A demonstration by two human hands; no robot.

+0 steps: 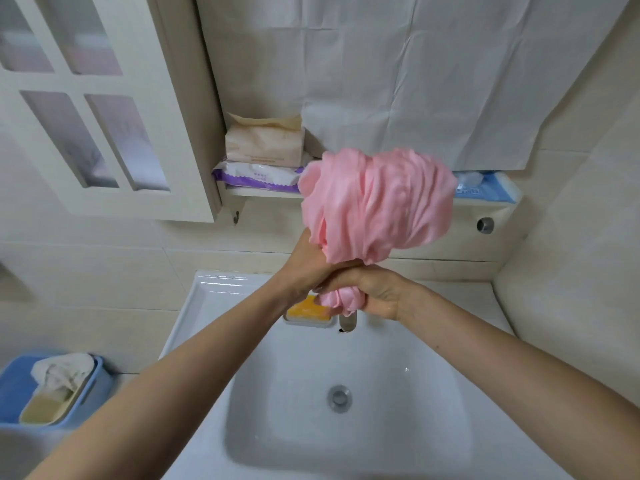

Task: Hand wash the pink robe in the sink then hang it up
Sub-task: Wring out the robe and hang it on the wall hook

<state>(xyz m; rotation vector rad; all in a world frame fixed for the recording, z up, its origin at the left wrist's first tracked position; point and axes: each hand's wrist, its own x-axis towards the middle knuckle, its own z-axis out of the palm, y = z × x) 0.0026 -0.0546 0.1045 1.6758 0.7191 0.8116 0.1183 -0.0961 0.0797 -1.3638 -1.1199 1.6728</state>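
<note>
Layout, left to right:
- 8 o'clock: blue basket (10,389) beside the sink, pale cloth (62,370) in it.
- 10 o'clock: white cabinet door (104,133).
- 11 o'clock: shelf (263,192) with a beige tissue pack (263,143) stacked on a purple-edged wipes pack (256,174).
- Centre: left hand (306,263) curled tight round the neck of the pink robe (377,206), just under the big bunch ballooning toward 1 o'clock. Right hand (375,294) touches the left, fist closed on the lower twisted tail.
- Robe is fully clear of the basin, held above the back edge of the sink (398,410), over the soap bar (306,310) and tap (347,322). Reads as wringing; hanging not yet done.
- 2 o'clock: blue pack (491,187) at the shelf's right end.

Risks:
- The top bunch is loose. If the left grip slackens it flops onto the soap, picks up residue and needs a re-rinse.
- The bunch sits near the shelf, so wet fabric could brush the packs and soak the paper.
- The twist point is at the back rim, so water may run down the forearms or onto the ledge instead of toward the drain (340,398).
- Thin fabric: hard twisting could strain the seams.

Counts: hands 2, robe 1, sink 1, drain 1, tap 1, soap bar 1, packs 3, basket 1, cloth 1.
</note>
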